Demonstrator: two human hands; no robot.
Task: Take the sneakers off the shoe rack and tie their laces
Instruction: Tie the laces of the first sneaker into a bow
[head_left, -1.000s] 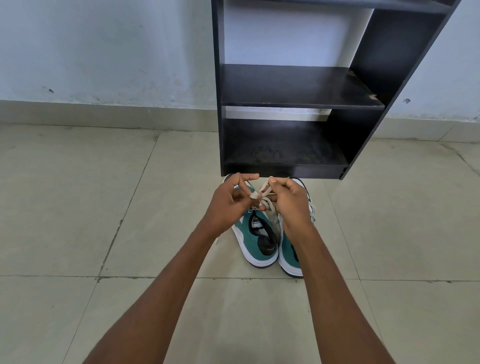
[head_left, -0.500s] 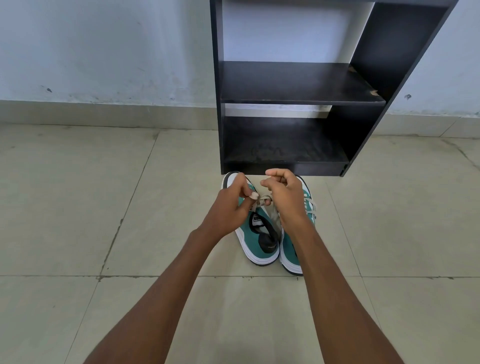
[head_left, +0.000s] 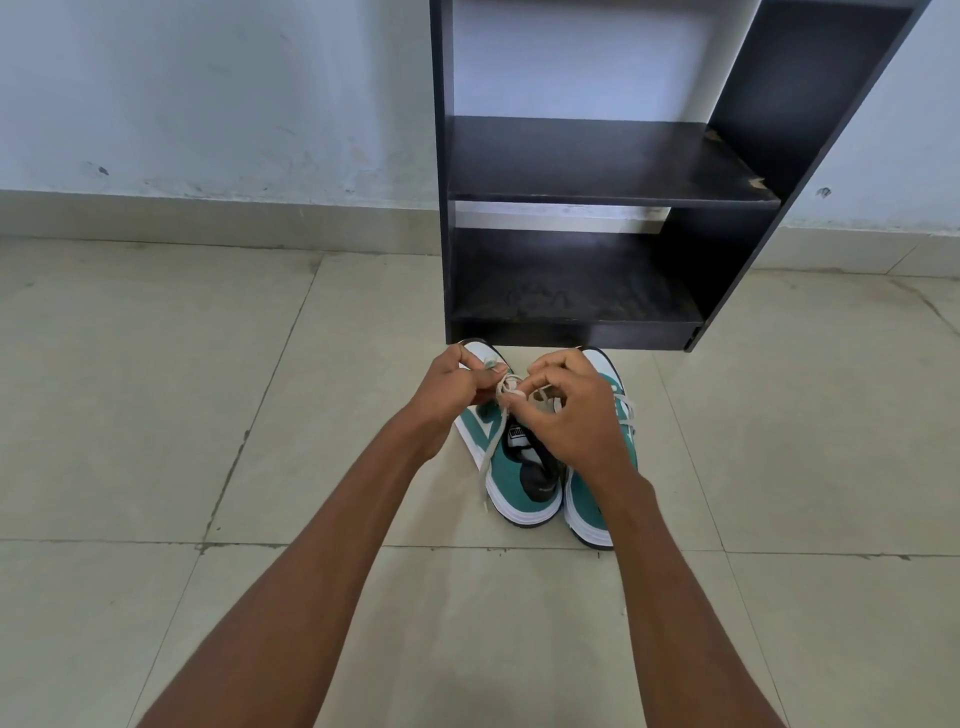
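Right by the black wooden shoe rack (head_left: 597, 171), both hands' fingers (head_left: 511, 399) pinched the left teal-and-white sneaker's (head_left: 511, 467) beige laces (head_left: 506, 387).

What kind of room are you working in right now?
Probably a home entryway or hallway: a black shoe rack against a scuffed pale wall, and green sneakers on a beige tiled floor.
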